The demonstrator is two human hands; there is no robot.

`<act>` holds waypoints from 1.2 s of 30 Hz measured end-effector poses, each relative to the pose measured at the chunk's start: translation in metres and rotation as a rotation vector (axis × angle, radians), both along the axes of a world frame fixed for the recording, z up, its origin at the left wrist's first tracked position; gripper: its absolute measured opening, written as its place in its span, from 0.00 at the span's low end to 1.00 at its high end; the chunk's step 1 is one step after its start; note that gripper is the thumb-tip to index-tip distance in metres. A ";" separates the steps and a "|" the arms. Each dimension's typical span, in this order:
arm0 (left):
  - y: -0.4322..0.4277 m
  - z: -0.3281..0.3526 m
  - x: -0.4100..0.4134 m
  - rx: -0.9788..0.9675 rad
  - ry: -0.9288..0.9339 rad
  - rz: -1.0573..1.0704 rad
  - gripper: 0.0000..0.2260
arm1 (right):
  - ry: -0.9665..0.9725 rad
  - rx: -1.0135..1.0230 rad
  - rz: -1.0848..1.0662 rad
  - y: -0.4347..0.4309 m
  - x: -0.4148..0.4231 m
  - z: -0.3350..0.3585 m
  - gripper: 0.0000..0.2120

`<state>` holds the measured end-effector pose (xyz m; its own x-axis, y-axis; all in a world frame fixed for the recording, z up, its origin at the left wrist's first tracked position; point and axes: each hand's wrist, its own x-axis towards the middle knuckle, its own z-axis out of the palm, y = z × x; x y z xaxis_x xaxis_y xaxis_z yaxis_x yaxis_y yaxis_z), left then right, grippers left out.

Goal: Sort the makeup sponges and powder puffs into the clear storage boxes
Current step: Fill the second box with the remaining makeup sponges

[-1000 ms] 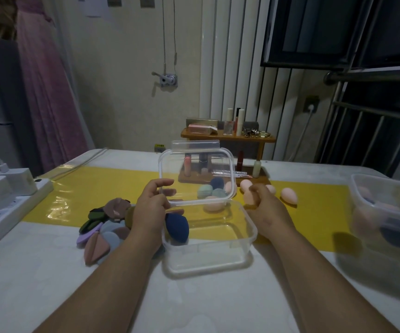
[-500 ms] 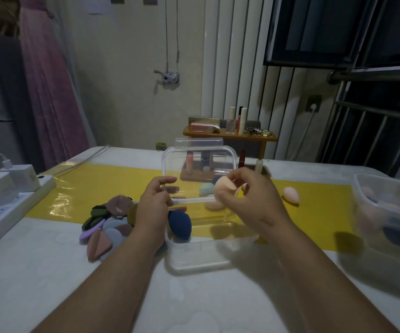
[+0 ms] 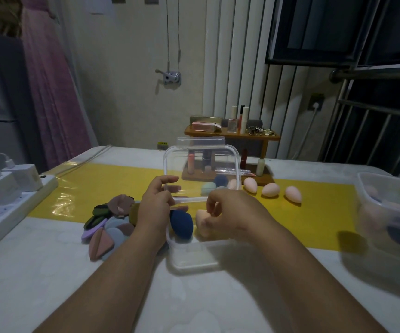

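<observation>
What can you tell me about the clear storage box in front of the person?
The clear storage box is see-through plastic with rounded corners and stands on the white table. Its hinged lid stands open and upright, held by the left hand. Inside lies a dark blue sponge; the right hand lowers a peach sponge beside it.

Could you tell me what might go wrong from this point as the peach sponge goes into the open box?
1. The left hand alone props the hinged lid upright; if it slips, the lid could drop onto the right hand.
2. The right hand is lowering the peach sponge beside the navy sponge; it might bounce off.
</observation>
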<state>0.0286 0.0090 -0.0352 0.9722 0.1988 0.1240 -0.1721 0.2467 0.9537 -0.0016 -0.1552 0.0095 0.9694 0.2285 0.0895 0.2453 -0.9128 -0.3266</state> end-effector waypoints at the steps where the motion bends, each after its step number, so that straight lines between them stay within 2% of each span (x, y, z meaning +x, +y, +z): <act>1: 0.000 0.000 0.000 0.002 -0.002 0.000 0.23 | -0.002 -0.002 0.000 0.000 0.001 -0.001 0.09; 12: 0.001 -0.003 0.002 0.000 0.001 -0.004 0.23 | 0.015 -0.026 0.022 0.005 0.004 -0.002 0.08; 22: 0.000 0.000 0.000 0.008 -0.007 -0.009 0.23 | -0.014 0.048 -0.024 0.000 0.001 -0.001 0.14; 25: 0.000 0.000 0.001 0.019 -0.008 -0.005 0.23 | -0.050 0.142 -0.037 -0.003 0.002 -0.001 0.12; 29: 0.002 -0.001 0.003 0.013 -0.005 0.002 0.23 | -0.211 0.359 -0.113 -0.018 0.008 -0.004 0.05; 36: 0.009 0.000 0.004 0.016 -0.009 0.038 0.23 | -0.284 0.543 -0.279 -0.050 0.025 -0.017 0.06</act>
